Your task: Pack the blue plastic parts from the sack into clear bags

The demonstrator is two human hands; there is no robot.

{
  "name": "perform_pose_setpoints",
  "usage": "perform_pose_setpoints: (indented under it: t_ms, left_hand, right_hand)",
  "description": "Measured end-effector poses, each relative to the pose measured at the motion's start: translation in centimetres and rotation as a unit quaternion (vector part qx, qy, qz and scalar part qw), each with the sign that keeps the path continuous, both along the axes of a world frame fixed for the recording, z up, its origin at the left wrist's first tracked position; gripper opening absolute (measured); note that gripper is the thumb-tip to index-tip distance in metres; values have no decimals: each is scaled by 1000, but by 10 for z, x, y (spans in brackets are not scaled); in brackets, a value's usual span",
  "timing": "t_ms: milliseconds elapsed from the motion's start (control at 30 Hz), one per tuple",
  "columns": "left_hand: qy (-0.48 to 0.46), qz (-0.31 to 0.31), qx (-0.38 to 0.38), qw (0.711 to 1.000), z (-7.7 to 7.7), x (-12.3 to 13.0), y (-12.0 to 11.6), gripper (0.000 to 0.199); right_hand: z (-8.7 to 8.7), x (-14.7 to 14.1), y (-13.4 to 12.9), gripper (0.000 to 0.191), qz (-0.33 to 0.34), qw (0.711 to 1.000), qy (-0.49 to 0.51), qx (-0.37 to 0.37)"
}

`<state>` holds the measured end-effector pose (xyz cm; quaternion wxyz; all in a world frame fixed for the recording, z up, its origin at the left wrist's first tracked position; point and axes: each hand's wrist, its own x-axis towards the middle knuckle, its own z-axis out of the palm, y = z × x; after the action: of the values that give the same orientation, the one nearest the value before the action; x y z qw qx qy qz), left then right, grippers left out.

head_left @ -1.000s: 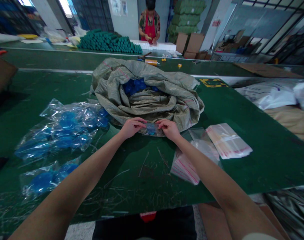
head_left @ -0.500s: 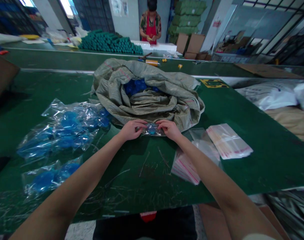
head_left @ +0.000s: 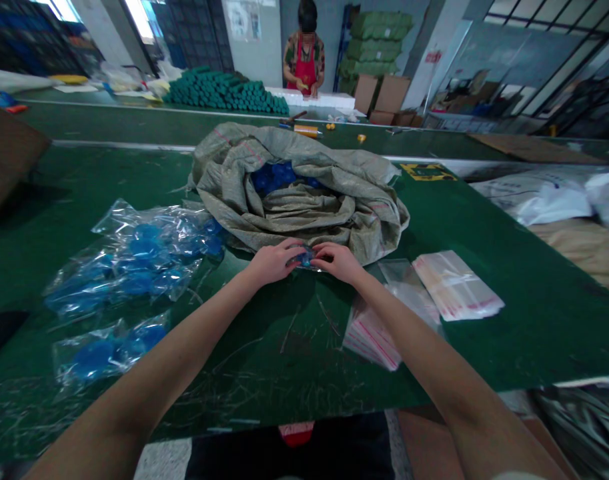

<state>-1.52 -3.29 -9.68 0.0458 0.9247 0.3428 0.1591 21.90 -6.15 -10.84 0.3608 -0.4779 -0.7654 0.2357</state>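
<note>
A small blue bag (head_left: 304,257) is held by the left hand (head_left: 273,262) and right hand (head_left: 339,261), fingers clamped on it, with the sack (head_left: 294,200) at 12 o'clock.

**Sack and Bags Hem In the Hands, Room Left Toward the Body**

The hands (head_left: 307,261) are closed in ahead by a woven sack (head_left: 294,217), which rises just beyond a small clear bag (head_left: 305,258). Passage to the left is obstructed by plastic bags of blue items (head_left: 134,267), and to the right by clear zip bags (head_left: 454,285). Room is offered between these piles, across the green desk (head_left: 264,380), where thin strands are scattered.
</note>
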Motion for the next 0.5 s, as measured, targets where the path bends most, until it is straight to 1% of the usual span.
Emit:
perform_pose_setpoints:
  t_ms: [67,100,133,200,267,300,367,400,433,467,500]
  left_hand:
    - [47,11,19,999,6,5,-11,45]
    - [63,21,24,997,8,8,-15,51]
    - [73,34,26,996,10,10,-18,55]
    - [75,56,20,995,10,14,-20,54]
    - [52,66,-2,996,10,15,-18,46]
    - [25,67,-19,997,10,14,-16,43]
    - [-63,74,-72,993,12,11,-12,40]
    - [-126,83,-114,982,14,8,-11,39]
    - [-199,99,-171,960,17,5,-11,37]
    - [-278,118,-240,923,20,2,-11,35]
    - [-355,133,-316,870,23,-1,-12,32]
  right_hand:
    - [2,0,1,16,-26,996,75,-39]
    - [4,-1,1,17,-44,989,123,-66]
    - [6,-1,2,18,-63,977,175,-99]
    - [11,-2,3,19,-93,941,276,-175]
    - [18,-3,4,18,-110,897,356,-238]
    - [22,-2,4,16,-116,879,386,-256]
    - [29,0,4,13,-129,853,431,-263]
    - [32,1,3,13,-139,843,453,-254]
    - [35,3,3,14,-151,834,474,-239]
    - [38,4,4,15,-164,825,494,-221]
    - [40,5,4,16,-176,819,507,-204]
